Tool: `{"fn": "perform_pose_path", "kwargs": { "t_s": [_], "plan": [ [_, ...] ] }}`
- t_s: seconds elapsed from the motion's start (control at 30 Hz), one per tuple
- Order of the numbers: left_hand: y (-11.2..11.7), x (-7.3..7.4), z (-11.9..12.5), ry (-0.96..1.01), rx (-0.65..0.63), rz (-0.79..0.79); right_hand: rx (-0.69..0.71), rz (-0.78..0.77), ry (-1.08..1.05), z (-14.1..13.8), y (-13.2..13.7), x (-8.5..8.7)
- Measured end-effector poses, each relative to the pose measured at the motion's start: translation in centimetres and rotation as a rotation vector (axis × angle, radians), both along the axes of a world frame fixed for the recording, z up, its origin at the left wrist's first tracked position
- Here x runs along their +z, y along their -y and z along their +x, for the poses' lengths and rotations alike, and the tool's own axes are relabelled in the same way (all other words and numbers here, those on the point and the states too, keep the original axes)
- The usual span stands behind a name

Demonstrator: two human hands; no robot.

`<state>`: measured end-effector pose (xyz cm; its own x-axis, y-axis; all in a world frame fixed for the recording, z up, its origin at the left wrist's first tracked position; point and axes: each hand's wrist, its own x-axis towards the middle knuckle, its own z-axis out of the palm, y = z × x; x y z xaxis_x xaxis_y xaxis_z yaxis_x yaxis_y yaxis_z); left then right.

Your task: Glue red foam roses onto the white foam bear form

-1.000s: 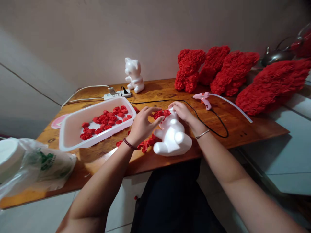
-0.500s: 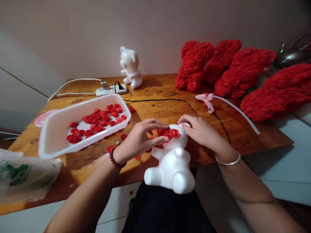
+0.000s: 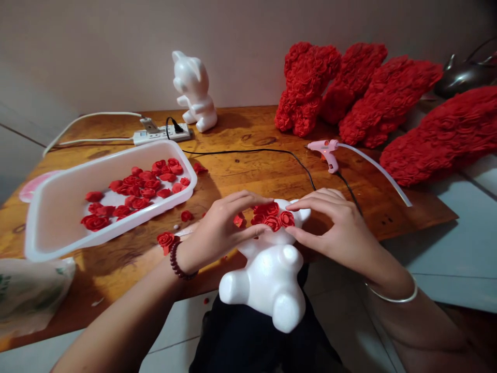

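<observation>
A white foam bear (image 3: 269, 280) leans back over my lap at the table edge, its head between my hands. Several red foam roses (image 3: 273, 223) cover part of the head's face. My left hand (image 3: 217, 225) curves around the roses' left side, thumb and fingers against the head. From the right, my right hand (image 3: 336, 220) closes thumb and index finger about the outermost rose (image 3: 287, 219), which sits on the head. Whether every fingertip touches is hard to see.
A plastic tub (image 3: 111, 238) of loose red roses stands left. A pink glue gun (image 3: 326, 152) lies right, its black cord crossing the table to a power strip (image 3: 163, 133). Behind are another white bear (image 3: 196, 93) and several rose-covered figures (image 3: 305, 85). A plastic bag (image 3: 34, 295) lies at left.
My right hand has moved from the bear's ear down to the outermost rose, with thumb and finger spread around it. My left hand stays by the roses. The view has shifted slightly.
</observation>
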<state>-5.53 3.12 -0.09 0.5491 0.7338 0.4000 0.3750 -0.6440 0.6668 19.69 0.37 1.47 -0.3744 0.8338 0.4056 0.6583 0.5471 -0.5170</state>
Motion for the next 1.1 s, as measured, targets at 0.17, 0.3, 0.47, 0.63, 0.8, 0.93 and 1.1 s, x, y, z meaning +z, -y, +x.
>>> {"fn": "perform_pose_path", "kwargs": {
  "t_s": [0.17, 0.3, 0.47, 0.63, 0.8, 0.93, 1.1],
  "plan": [
    [0.2, -0.2, 0.4, 0.074, -0.003, 0.015, -0.072, -0.016, -0.013, -0.5, 0.1, -0.3],
    [0.0, -0.6, 0.4, 0.105, -0.013, 0.068, -0.106, -0.040, -0.072, -0.7, 0.1, -0.4],
    [-0.1, -1.0, 0.5, 0.125, -0.006, 0.105, -0.040, -0.009, -0.015, -0.7, 0.3, 0.4],
    [0.0, -0.9, 0.6, 0.115, 0.005, 0.125, -0.020, -0.011, 0.052, -0.8, 0.3, 0.9],
    [0.1, -0.9, 0.6, 0.110, -0.001, 0.138, -0.047, -0.007, 0.047, -1.0, 0.1, 0.8],
    [0.1, -0.9, 0.6, 0.105, -0.002, 0.132, -0.034, -0.013, 0.102, -1.1, -0.1, 1.1],
    [0.0, -1.0, 0.6, 0.109, 0.012, 0.139, -0.018, -0.027, 0.131, -1.3, -0.7, 1.5]
  ]
}}
